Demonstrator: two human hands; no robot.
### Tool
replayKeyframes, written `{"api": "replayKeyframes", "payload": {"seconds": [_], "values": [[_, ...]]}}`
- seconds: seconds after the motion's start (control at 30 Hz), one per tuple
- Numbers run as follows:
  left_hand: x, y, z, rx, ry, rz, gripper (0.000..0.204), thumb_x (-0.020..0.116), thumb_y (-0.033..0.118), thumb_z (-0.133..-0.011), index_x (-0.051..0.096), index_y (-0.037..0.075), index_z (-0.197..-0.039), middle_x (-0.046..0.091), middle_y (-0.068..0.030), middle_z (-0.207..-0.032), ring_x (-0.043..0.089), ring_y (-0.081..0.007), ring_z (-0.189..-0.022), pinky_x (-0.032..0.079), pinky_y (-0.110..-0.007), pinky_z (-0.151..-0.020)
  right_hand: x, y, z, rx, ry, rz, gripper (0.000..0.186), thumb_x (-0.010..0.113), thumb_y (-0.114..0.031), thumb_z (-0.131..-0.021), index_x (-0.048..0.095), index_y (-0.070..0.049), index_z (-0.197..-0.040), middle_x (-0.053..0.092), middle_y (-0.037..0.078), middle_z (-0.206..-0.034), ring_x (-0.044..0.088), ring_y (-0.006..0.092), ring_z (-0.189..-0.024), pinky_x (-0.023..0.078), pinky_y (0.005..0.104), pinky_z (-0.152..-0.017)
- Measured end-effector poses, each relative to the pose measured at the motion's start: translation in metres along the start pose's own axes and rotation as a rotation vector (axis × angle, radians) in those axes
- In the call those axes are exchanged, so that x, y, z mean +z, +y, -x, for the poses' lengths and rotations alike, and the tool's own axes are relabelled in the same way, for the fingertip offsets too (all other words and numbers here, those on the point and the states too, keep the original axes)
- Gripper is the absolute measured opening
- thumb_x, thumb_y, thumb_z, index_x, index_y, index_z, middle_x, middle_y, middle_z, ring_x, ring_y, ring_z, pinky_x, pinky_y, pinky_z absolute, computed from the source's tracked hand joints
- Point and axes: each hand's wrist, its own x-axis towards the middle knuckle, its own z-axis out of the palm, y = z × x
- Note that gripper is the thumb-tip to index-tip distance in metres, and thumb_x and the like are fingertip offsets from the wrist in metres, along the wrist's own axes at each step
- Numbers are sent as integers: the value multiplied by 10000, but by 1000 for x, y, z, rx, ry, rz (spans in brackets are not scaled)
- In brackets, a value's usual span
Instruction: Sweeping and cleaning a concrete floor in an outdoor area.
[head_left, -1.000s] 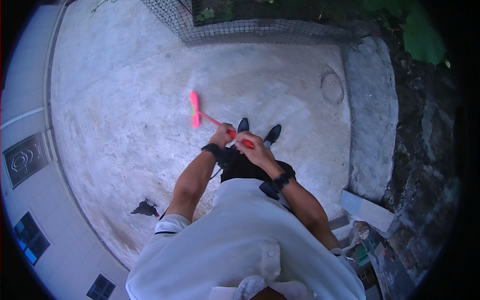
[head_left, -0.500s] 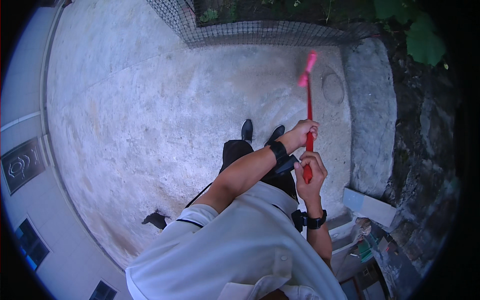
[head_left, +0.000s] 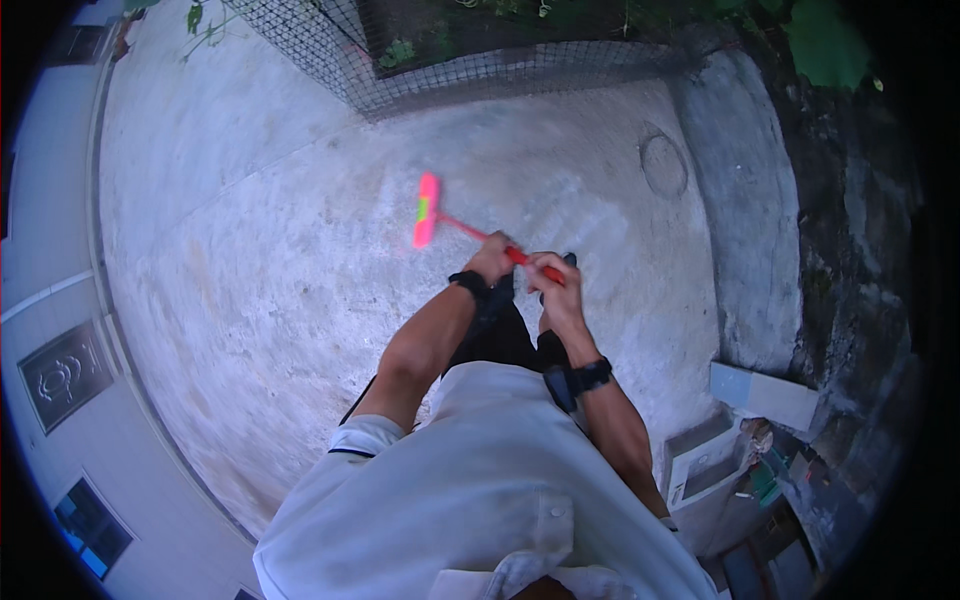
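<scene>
Pale, stained concrete floor fills the yard, bordered by a wire-mesh fence at the top and a raised stone kerb at the right. Over it a pink-headed broom slants forward and left, its head blurred above the ground. It looks light and stiff, with a thin red plastic handle that could turn in the palm, so two spaced holds suit it. Left hand wraps the shaft further down; right hand closes around the handle's top end. Both forearms reach forward, elbows bent, wrists banded in black.
</scene>
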Motion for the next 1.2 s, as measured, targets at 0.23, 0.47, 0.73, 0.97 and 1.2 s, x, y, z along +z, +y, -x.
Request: {"api": "replayKeyframes", "payload": {"seconds": [0.23,0.47,0.73,0.97,1.2], "values": [[166,-11,6,-367,-278,136,176,488,-31,-795,424,66,-663,415,-34,-531,418,-183,-470,406,-321,-492,-43,-63,28,-328,290,444,125,616,55,-790,507,-1,-764,593,73,-870,516,135,-717,433,257,-669],[173,12,59,-448,-263,382,180,503,8,-860,420,80,-717,375,41,-568,349,-54,-439,330,-193,-421,-40,-100,59,-489,64,641,155,649,47,-743,502,0,-752,609,133,-871,600,238,-747,472,306,-709],[120,8,-30,-152,202,107,103,422,-38,-806,421,46,-745,423,-95,-588,413,-218,-481,390,-353,-434,-59,-49,-11,-185,110,-50,100,584,64,-793,516,-6,-771,600,59,-895,541,125,-711,452,250,-648],[162,-69,-107,158,-458,-436,39,535,21,-790,507,27,-763,524,-87,-691,535,-242,-646,457,-358,-612,-118,-71,-17,-265,381,48,94,594,53,-811,543,-18,-775,596,35,-899,518,98,-710,444,228,-603],[293,-60,17,-624,-397,262,261,527,25,-860,365,117,-677,345,46,-551,356,-60,-445,308,-185,-419,-151,-117,52,-480,280,615,153,643,52,-737,503,-7,-757,583,127,-850,570,221,-729,455,288,-674]]}}
